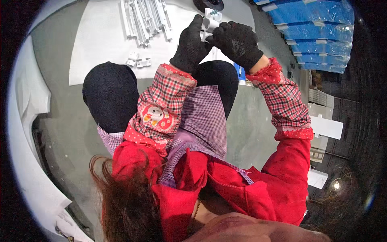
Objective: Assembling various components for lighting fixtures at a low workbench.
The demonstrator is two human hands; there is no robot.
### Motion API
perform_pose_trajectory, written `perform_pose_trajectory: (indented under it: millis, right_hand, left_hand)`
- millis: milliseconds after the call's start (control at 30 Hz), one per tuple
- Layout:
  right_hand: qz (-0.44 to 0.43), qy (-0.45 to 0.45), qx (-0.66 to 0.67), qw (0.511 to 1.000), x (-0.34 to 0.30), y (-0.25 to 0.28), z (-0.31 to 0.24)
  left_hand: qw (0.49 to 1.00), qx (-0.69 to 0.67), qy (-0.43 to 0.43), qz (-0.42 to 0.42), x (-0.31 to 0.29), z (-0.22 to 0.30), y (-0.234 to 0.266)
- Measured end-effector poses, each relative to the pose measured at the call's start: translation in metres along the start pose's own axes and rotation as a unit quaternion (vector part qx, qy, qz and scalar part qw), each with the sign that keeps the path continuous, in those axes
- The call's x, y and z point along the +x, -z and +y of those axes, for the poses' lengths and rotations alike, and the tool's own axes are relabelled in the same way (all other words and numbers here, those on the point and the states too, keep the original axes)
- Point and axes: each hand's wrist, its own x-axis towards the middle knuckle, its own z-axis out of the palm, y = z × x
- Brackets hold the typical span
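Note:
A small white bracket-like part (pixel 210 25) is held up between my two hands, over the far edge of my knees. On its far end sit small green pieces, perhaps screws, too small to be sure. My left hand (pixel 191 45), in a black knit glove, grips the near left side with the thumb raised along it. From the right, my right hand (pixel 238 44), gloved alike, closes its fingers on the same part and covers much of it. The fingertips of both hands nearly meet. Whether a tool is among the fingers is hidden.
A white sheet (pixel 96 52) covers the floor ahead, bearing long white metal rails (pixel 147 20) and several small white brackets (pixel 139 60). A dark round object (pixel 209 5) lies beyond my hands. Something blue (pixel 241 72) is beside my right knee. Wrapped blue stacks (pixel 318 36) stand right.

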Motion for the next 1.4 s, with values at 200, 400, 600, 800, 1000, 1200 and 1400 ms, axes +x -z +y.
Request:
perform_pose_trajectory:
  millis: [200,400,600,800,1000,1200,1400]
  right_hand:
    - [0.099,0.034,0.061,0.993,0.009,0.01,-0.002]
    - [-0.017,0.041,-0.028,0.999,0.006,0.015,0.002]
    - [0.074,0.039,0.028,0.996,0.017,0.027,-0.004]
    - [0.043,0.067,-0.004,0.997,0.015,0.021,0.003]
    - [0.082,0.014,0.015,0.996,0.011,0.026,0.009]
    - [0.113,-0.04,0.121,0.985,0.001,0.035,0.026]
    - [0.08,-0.08,0.283,0.952,-0.009,0.034,0.036]
  left_hand:
    - [0.999,-0.042,0.024,0.005,0.003,0.008,0.014]
    - [1.0,-0.002,-0.003,-0.002,0.005,0.002,0.007]
    - [0.999,-0.03,0.017,-0.006,0.002,0.001,0.015]
    - [0.999,-0.014,-0.006,0.034,0.002,0.004,0.01]
    - [0.982,-0.185,-0.002,-0.049,0.006,0.002,0.012]
    - [0.747,-0.613,0.249,-0.06,0.014,0.013,0.007]
    - [0.861,-0.462,0.212,-0.025,0.019,0.008,-0.005]
